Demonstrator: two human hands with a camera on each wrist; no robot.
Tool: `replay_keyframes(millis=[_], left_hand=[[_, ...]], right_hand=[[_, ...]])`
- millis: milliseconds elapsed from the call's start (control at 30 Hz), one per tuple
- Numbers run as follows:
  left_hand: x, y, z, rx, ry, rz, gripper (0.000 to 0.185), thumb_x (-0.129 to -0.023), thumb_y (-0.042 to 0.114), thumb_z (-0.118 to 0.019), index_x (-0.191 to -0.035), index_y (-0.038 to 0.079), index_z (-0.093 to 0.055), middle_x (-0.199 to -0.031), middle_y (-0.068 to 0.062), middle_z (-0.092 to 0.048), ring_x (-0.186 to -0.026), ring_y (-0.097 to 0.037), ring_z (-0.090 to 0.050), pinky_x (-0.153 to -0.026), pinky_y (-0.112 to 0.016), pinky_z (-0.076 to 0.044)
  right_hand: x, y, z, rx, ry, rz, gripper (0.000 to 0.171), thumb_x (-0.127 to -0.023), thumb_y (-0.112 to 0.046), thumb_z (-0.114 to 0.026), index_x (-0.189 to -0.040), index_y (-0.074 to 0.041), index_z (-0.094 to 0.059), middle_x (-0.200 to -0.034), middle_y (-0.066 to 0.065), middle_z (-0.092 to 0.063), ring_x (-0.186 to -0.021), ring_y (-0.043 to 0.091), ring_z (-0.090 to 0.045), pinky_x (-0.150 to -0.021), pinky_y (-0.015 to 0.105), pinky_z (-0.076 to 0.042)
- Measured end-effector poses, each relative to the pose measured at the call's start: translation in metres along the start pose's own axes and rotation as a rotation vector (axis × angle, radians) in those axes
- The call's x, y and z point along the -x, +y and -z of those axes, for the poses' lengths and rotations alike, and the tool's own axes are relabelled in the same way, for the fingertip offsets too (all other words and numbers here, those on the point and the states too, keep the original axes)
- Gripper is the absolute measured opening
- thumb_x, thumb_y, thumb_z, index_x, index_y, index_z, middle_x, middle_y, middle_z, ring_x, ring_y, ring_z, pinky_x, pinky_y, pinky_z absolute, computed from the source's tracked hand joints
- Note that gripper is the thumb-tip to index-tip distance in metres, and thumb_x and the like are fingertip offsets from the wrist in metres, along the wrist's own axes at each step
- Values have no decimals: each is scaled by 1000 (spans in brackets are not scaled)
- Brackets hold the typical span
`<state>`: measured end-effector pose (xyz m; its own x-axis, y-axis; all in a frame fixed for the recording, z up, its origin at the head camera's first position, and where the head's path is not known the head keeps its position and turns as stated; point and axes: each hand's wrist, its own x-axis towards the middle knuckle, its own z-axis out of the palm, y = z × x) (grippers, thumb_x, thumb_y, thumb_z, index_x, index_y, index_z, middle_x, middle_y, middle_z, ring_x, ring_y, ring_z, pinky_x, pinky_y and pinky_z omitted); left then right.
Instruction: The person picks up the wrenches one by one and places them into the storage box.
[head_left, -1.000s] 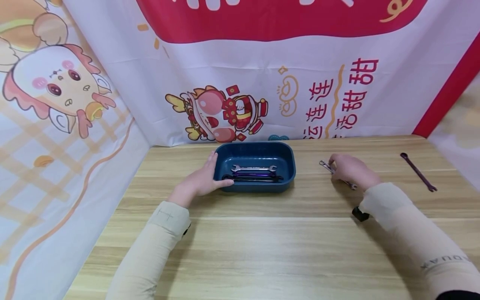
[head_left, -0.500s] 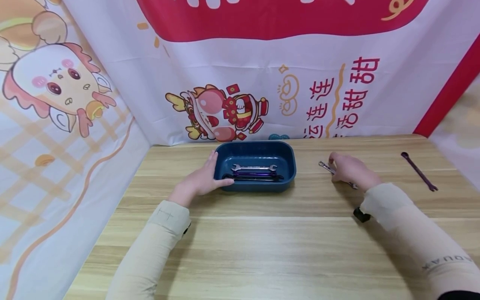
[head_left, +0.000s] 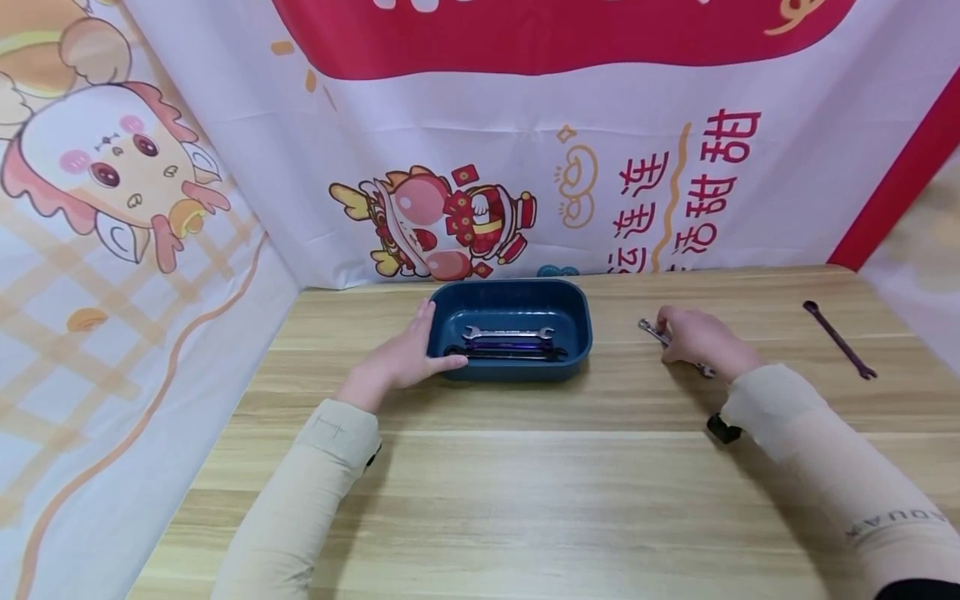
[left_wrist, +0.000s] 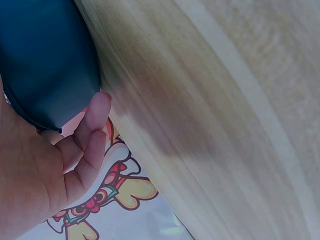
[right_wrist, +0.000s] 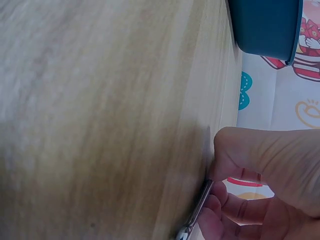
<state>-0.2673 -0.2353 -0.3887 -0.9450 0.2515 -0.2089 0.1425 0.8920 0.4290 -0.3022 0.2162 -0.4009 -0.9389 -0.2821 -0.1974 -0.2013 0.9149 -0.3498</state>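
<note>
At centre frame, the left hand (head_left: 405, 360) rests with fingers straight against the left wall of the blue tray (head_left: 577, 321), which already holds several wrenches (head_left: 508, 335). Right of it, the right hand (head_left: 697, 340) curls its fingers around a silver wrench (head_left: 651, 330) on the table (head_left: 525, 483), not yet lifted. At far right a dark wrench (head_left: 837, 340) also lies outside the tray, so I judge two are left to put in.

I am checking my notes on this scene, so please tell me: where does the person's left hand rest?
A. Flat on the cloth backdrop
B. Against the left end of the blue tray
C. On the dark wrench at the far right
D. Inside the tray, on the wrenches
B: the left hand lies against the left end wall of the blue tray, with its fingers outside the rim.
</note>
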Motion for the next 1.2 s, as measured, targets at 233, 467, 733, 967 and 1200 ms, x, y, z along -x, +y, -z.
replay_keyframes(millis=[233, 467, 733, 967, 1200], left_hand=[[-1, 0, 0, 0, -1, 4, 119, -89, 70, -65, -165, 14, 8, -172, -6, 8, -156, -35, -12, -120, -58, -24], [-2, -2, 0, -2, -2, 1, 119, -89, 69, -65, -165, 13, 8, -172, -6, 8, -156, -35, -11, -120, -57, -22], [-1, -1, 0, -5, -8, 5, 119, -89, 69, -64, -165, 13, 8, -172, -7, 8, -155, -35, -12, -120, -58, -23], [-3, -3, -1, -12, -10, 4, 119, -89, 70, -64, -165, 13, 9, -172, -8, 9, -156, -37, -10, -120, -59, -22], [-2, -2, -1, 1, -3, 3, 119, -89, 69, -65, -165, 13, 8, -172, -7, 9, -155, -36, -11, -120, -58, -22]], right_hand=[[3, -1, 2, -14, -6, 1, 42, -79, -4, -80, -115, -1, -58, -89, 14, -61, -77, 31, -55, -70, 46, -48], [2, 0, 1, -30, 0, 17, 42, -77, -2, -80, -112, -2, -58, -88, 12, -62, -76, 29, -54, -70, 45, -47], [2, 0, -1, -19, 19, 37, 40, -76, -1, -79, -111, -2, -59, -83, 10, -61, -74, 29, -54, -70, 45, -46], [2, 0, -1, -31, 34, 43, 40, -77, 0, -80, -112, 0, -61, -83, 10, -61, -73, 27, -54, -68, 42, -46], [3, 2, -1, -24, 47, 78, 40, -77, -1, -81, -112, 0, -62, -80, 8, -63, -72, 26, -55, -68, 43, -47]])
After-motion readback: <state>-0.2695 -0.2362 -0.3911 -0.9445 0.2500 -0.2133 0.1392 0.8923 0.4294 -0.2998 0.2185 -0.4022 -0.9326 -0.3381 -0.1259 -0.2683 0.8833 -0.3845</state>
